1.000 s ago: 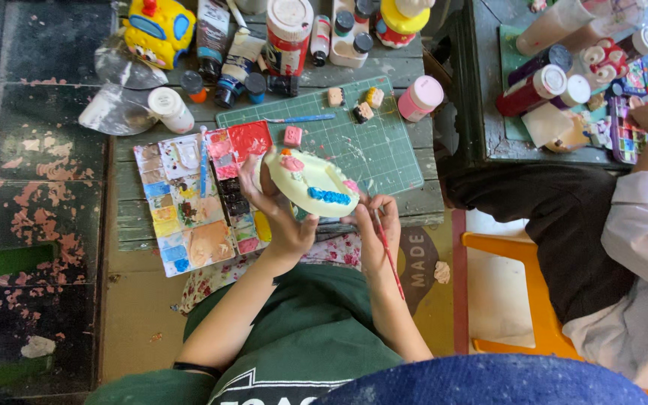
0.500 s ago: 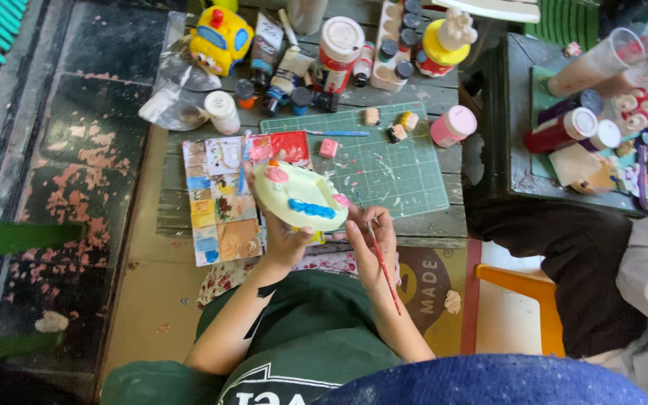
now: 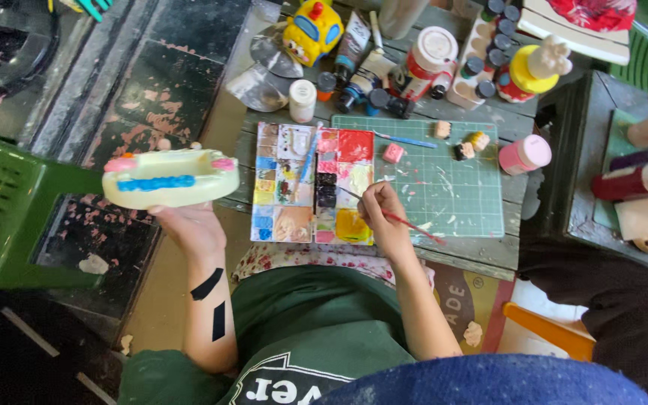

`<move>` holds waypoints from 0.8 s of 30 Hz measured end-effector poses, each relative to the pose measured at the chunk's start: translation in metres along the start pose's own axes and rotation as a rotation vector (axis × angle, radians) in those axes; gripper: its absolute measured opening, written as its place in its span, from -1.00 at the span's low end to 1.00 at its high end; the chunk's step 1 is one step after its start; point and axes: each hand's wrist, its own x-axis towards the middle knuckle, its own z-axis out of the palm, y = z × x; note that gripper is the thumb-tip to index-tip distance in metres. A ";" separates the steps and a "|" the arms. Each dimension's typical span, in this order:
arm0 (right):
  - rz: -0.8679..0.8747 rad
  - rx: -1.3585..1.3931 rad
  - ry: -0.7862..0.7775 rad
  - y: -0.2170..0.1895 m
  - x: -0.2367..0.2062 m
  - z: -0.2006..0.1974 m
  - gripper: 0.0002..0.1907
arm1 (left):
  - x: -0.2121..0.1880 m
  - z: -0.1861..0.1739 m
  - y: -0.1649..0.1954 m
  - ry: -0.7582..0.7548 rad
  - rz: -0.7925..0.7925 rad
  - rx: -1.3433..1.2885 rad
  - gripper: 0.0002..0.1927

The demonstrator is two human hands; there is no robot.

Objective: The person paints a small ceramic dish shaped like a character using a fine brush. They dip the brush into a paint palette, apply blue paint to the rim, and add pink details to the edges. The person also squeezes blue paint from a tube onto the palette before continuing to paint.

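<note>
My left hand (image 3: 189,223) holds up a cream ceramic piece (image 3: 170,178) with a blue painted stripe and pink ends, out to the left beyond the table's edge. My right hand (image 3: 385,217) grips a thin red-handled paintbrush (image 3: 395,216), its tip over the dark and pale wells of a square paint palette (image 3: 313,182) lying on the wooden table (image 3: 230,135). Right of the palette lies a green cutting mat (image 3: 444,184).
Paint bottles, jars and a yellow toy (image 3: 313,28) crowd the table's far edge. A pink jar (image 3: 525,154) and small painted figures (image 3: 468,142) sit on the mat. A green plastic chair (image 3: 9,217) stands at left. Another person's dark trousers (image 3: 609,292) are at right.
My left hand has swung the ceramic piece from over the mat out to the left. My right hand moved the brush forward onto the palette. The view has shifted.
</note>
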 end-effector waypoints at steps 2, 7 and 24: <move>-0.003 -0.037 -0.004 -0.003 0.005 -0.002 -0.87 | 0.003 -0.019 0.005 0.041 -0.004 -0.023 0.12; 0.124 -0.072 -0.064 -0.015 0.017 0.009 -0.79 | 0.007 -0.044 0.010 0.066 0.068 0.053 0.11; -0.292 -0.456 -0.150 -0.016 -0.006 0.071 -0.85 | 0.006 -0.031 0.005 0.005 0.037 0.007 0.06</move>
